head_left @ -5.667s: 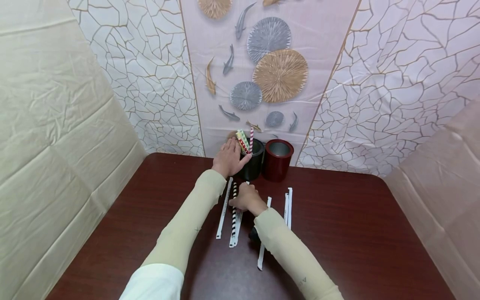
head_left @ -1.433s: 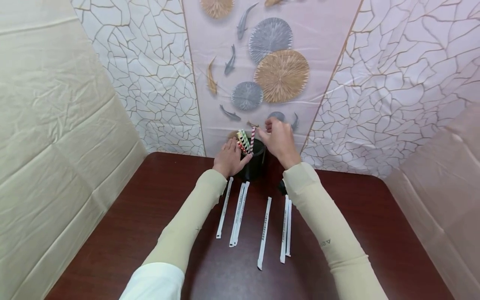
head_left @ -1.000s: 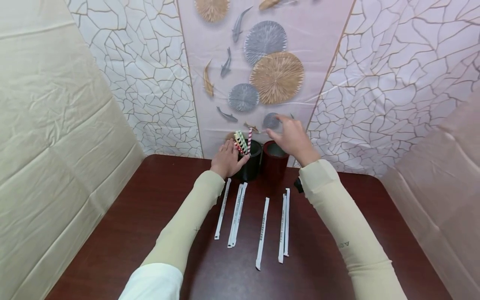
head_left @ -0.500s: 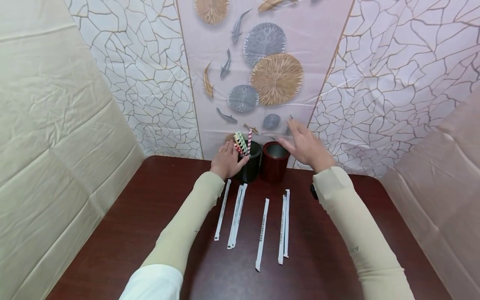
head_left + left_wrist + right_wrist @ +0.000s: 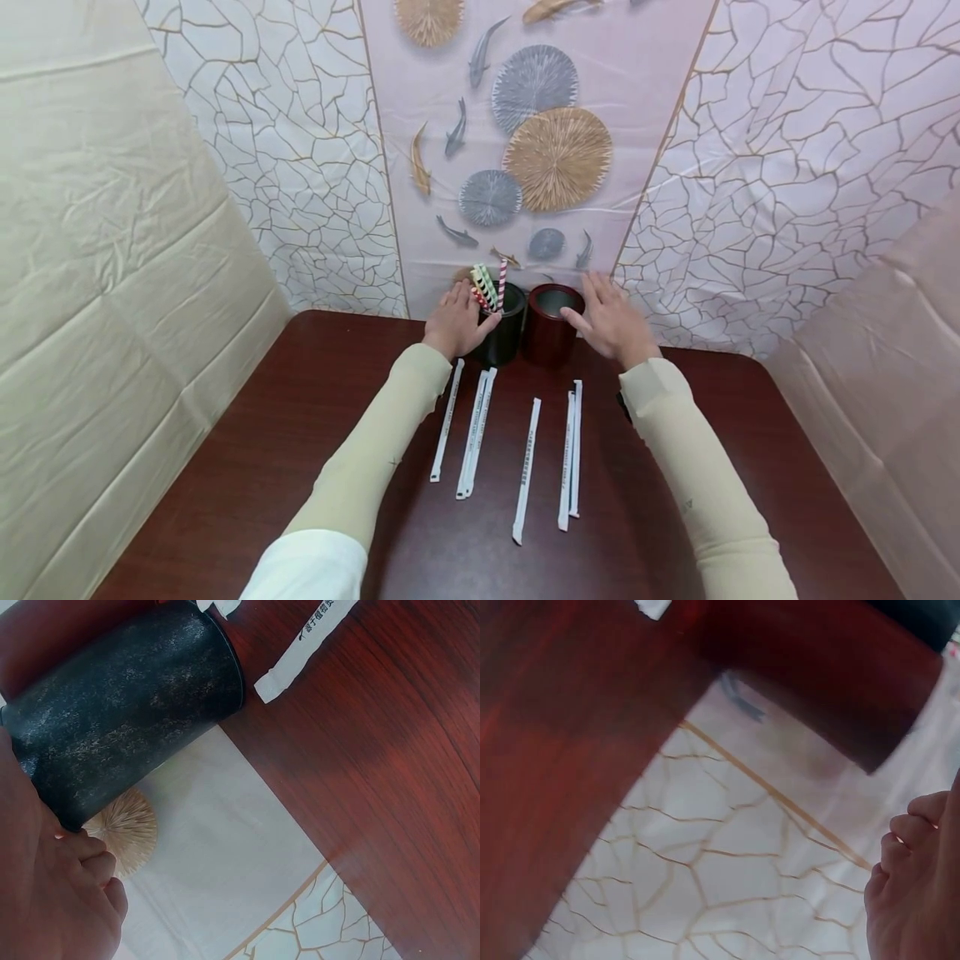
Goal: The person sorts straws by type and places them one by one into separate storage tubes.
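Two cylindrical cups stand side by side at the table's back edge. The black cup holds several striped and dotted paper straws. My left hand rests against its left side, fingers extended, thumb along the near rim; in the left wrist view its fingertips lie right at the rim of the black cup. To the right, the dark red cup shows nothing inside its mouth. My right hand is spread beside it, holding nothing, thumb close to its rim. In the right wrist view, the fingers are near the red cup.
Several slim, white, printed paper-wrapped sticks lie lengthwise on the dark wood table: a single stick and a pair at left, another stick mid-table, one more pair at right. A patterned cloth hangs close behind the cups.
The black-and-white striped straw left the table and a similar one now shows in the black cup. My right hand moved from there rightward, then down beside the red cup. My left hand stayed.
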